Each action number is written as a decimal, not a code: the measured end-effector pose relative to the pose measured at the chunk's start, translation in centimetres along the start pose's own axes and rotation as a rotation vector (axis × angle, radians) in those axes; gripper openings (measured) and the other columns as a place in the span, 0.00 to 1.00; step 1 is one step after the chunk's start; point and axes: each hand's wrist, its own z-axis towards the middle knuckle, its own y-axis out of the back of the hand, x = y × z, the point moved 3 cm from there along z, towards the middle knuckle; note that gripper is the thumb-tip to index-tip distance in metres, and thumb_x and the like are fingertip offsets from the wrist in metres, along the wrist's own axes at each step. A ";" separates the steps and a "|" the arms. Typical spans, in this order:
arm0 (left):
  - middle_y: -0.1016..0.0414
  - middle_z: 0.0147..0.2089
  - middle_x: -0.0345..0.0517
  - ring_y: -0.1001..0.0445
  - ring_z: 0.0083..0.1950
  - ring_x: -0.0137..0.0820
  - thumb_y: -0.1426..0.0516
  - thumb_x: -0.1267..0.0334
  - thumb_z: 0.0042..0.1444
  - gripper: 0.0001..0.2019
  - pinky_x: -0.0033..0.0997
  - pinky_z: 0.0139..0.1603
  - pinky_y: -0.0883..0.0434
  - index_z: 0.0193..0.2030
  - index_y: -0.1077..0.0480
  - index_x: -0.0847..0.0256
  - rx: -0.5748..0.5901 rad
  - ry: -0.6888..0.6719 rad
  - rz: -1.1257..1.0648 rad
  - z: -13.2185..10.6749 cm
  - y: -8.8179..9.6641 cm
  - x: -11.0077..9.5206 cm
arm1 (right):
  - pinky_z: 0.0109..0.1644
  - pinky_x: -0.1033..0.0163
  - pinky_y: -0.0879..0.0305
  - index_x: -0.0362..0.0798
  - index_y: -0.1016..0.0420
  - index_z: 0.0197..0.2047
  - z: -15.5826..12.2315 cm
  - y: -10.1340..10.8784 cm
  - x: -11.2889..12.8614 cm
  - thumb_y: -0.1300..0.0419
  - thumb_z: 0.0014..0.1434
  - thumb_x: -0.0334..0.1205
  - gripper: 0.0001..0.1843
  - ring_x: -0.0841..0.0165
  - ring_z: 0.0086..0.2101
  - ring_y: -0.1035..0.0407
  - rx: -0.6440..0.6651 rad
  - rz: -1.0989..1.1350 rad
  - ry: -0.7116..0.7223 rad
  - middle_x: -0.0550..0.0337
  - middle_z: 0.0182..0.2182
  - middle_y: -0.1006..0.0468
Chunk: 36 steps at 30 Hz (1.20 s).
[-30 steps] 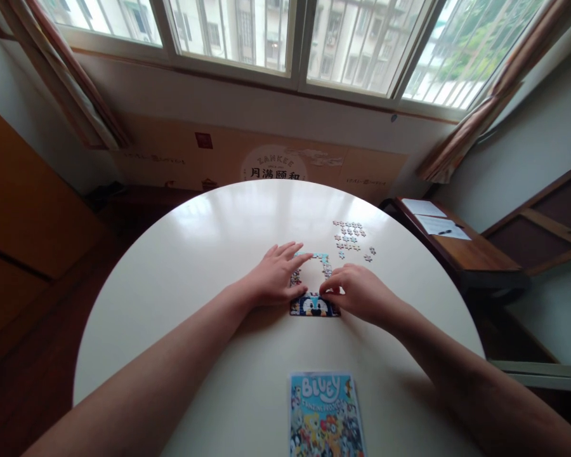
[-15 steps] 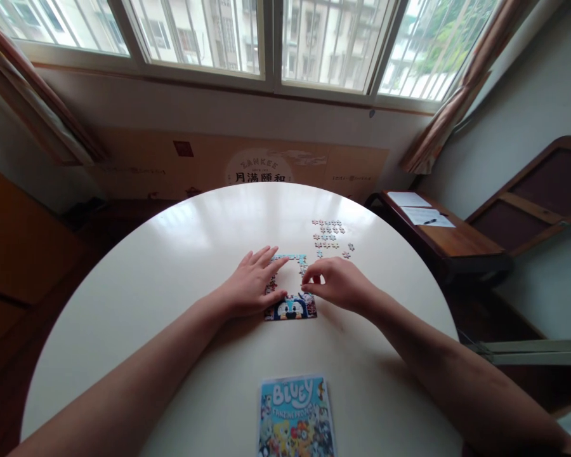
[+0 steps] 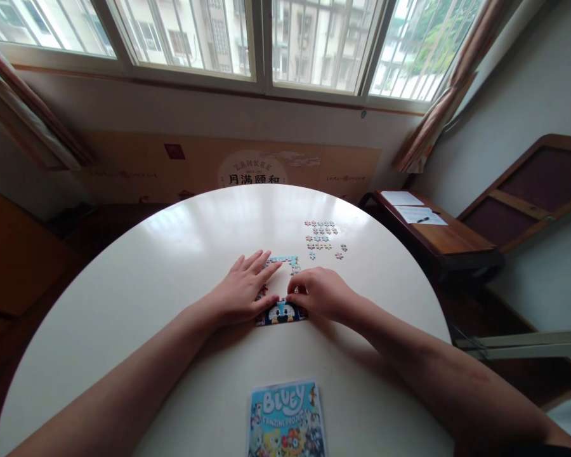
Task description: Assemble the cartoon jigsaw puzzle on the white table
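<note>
A partly assembled jigsaw puzzle (image 3: 283,312) lies on the white round table. Its frame of joined pieces surrounds a bare middle, and a blue dog face shows along the near edge. My left hand (image 3: 240,289) rests flat with fingers spread over the puzzle's left side, its thumb at the lower inner edge. My right hand (image 3: 321,292) is over the right side, thumb and forefinger pinched at the inner edge just above the dog face. The jigsaw piece between those fingertips is mostly hidden. Beyond the right hand, loose jigsaw pieces (image 3: 321,238) lie in rough rows.
A blue picture sheet reading "Bluey" (image 3: 287,419) lies on the near part of the table (image 3: 124,304). To the right stands a low wooden bench (image 3: 438,236) with papers (image 3: 421,216) and a pen. Windows and a printed cardboard panel (image 3: 195,162) are behind.
My right hand has moved left and slightly down along the puzzle's inner edge, closer to my left thumb. The left hand stays on the puzzle. The whole view has shifted slightly.
</note>
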 end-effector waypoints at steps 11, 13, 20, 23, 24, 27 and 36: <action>0.56 0.80 0.57 0.56 0.79 0.54 0.53 0.33 0.64 0.41 0.62 0.75 0.53 0.77 0.48 0.54 0.043 0.030 0.015 0.1 0.0 -0.2 | 0.37 0.61 0.40 0.56 0.15 0.37 -0.2 0.2 0.7 0.35 0.60 0.41 0.05 0.67 0.35 0.26 0.012 -0.009 0.001 0.63 0.34 0.16; 0.56 0.80 0.56 0.57 0.79 0.54 0.53 0.33 0.64 0.41 0.62 0.75 0.53 0.77 0.48 0.54 0.047 0.035 0.018 0.1 0.1 -0.2 | 0.37 0.62 0.40 0.56 0.15 0.37 -0.2 0.2 0.7 0.35 0.60 0.40 0.06 0.67 0.35 0.26 0.018 -0.005 -0.002 0.63 0.34 0.15; 0.56 0.80 0.56 0.56 0.79 0.54 0.52 0.36 0.65 0.39 0.62 0.75 0.53 0.77 0.48 0.53 0.041 0.020 0.024 0.1 -0.1 -0.1 | 0.38 0.62 0.38 0.57 0.13 0.38 0.1 0.0 0.4 0.35 0.60 0.40 0.07 0.67 0.35 0.25 0.020 0.019 -0.009 0.61 0.35 0.14; 0.54 0.79 0.53 0.54 0.79 0.54 0.53 0.40 0.68 0.35 0.64 0.74 0.52 0.77 0.48 0.52 0.014 -0.008 0.010 0.0 -0.2 0.2 | 0.39 0.62 0.36 0.56 0.13 0.39 0.1 -0.1 0.1 0.35 0.60 0.41 0.08 0.67 0.35 0.25 0.028 0.039 -0.001 0.61 0.34 0.14; 0.54 0.79 0.52 0.53 0.79 0.53 0.55 0.41 0.69 0.33 0.64 0.74 0.52 0.77 0.48 0.51 0.000 -0.017 -0.001 0.1 -0.3 0.5 | 0.39 0.62 0.36 0.56 0.13 0.39 0.1 -0.2 0.1 0.35 0.60 0.41 0.08 0.67 0.35 0.25 0.031 0.047 0.007 0.61 0.34 0.15; 0.52 0.79 0.51 0.52 0.78 0.50 0.60 0.45 0.71 0.30 0.62 0.74 0.49 0.76 0.47 0.51 -0.072 -0.011 -0.059 0.1 -0.1 1.4 | 0.40 0.62 0.35 0.55 0.13 0.40 0.1 -0.2 0.0 0.35 0.60 0.39 0.08 0.68 0.34 0.25 0.035 0.075 0.041 0.61 0.34 0.15; 0.36 0.72 0.51 0.41 0.74 0.43 0.65 0.44 0.71 0.32 0.55 0.73 0.42 0.71 0.38 0.56 -0.500 0.161 -0.356 -0.4 1.4 3.8 | 0.44 0.61 0.32 0.52 0.15 0.42 0.4 1.6 -1.4 0.39 0.65 0.38 0.09 0.68 0.35 0.26 -0.216 0.143 0.152 0.60 0.35 0.16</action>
